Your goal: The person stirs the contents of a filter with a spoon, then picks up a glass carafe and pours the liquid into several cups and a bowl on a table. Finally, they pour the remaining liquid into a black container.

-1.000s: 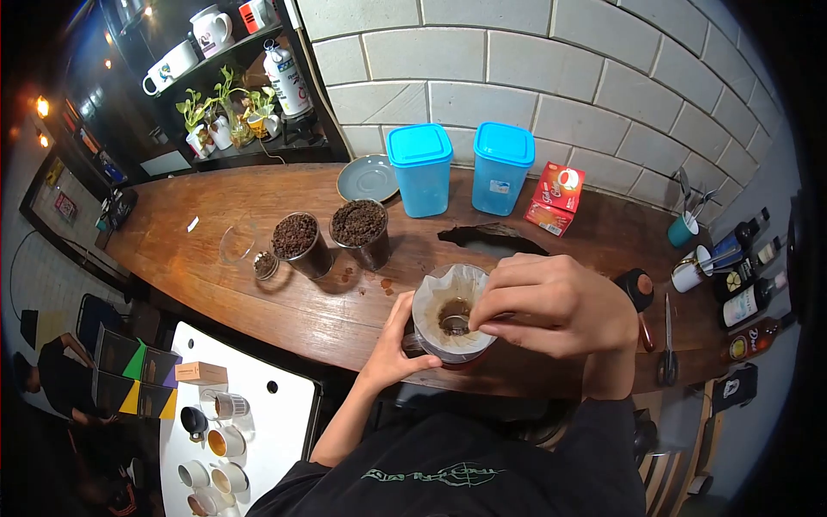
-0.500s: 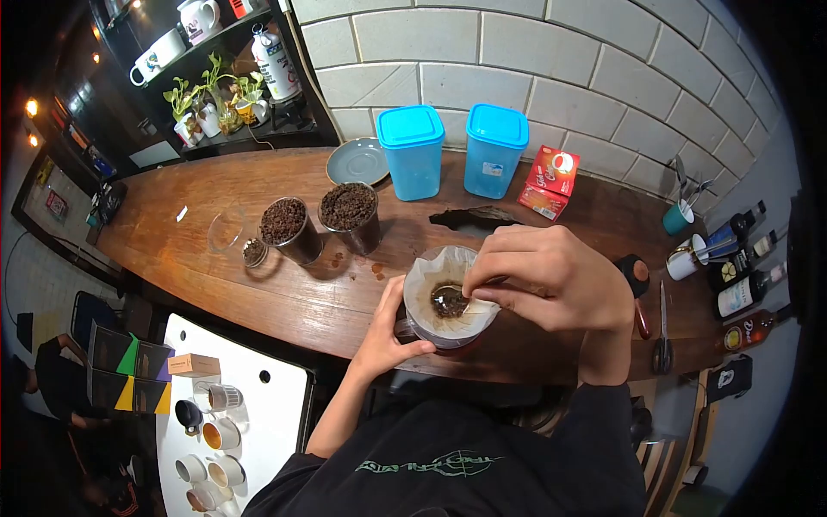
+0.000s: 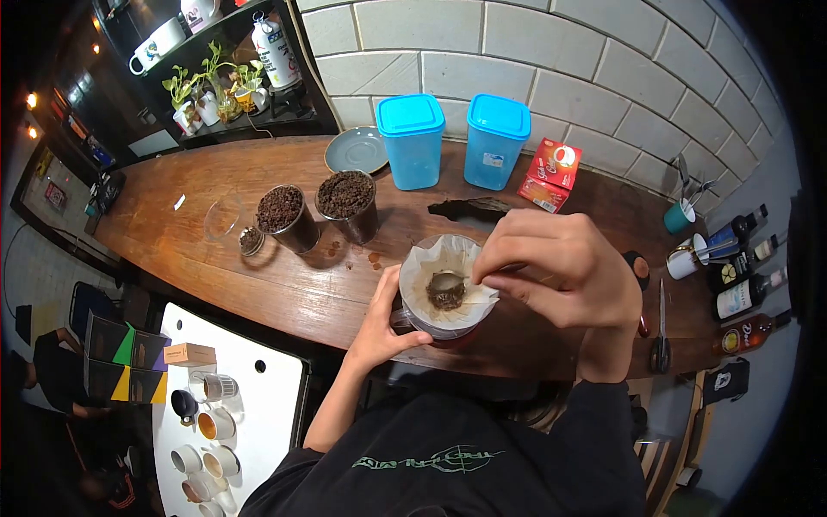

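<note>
A glass vessel lined with a pale paper filter (image 3: 422, 289) stands near the front edge of the wooden counter, with dark wet grounds (image 3: 445, 297) at its bottom. My left hand (image 3: 383, 323) is wrapped round the vessel's left side. Above the filter's right side, my right hand (image 3: 560, 271) pinches a spoon, whose bowl (image 3: 446, 281) shows inside the filter over the grounds; most of the handle is hidden by my fingers. Two cups of dark coarse grounds (image 3: 282, 209) (image 3: 346, 195) stand to the left.
Blue-lidded containers (image 3: 413, 159) (image 3: 494, 155), a red box (image 3: 551, 175) and a grey saucer (image 3: 356, 152) line the wall. Scissors (image 3: 661, 349) and bottles (image 3: 736, 297) are at right. A white table (image 3: 276, 405) with several cups is at lower left; a person (image 3: 56, 370) is beyond it.
The spoon's bowl has risen from the grounds and now shows more clearly. My right hand has shifted slightly up and right. The whole view has tilted a little.
</note>
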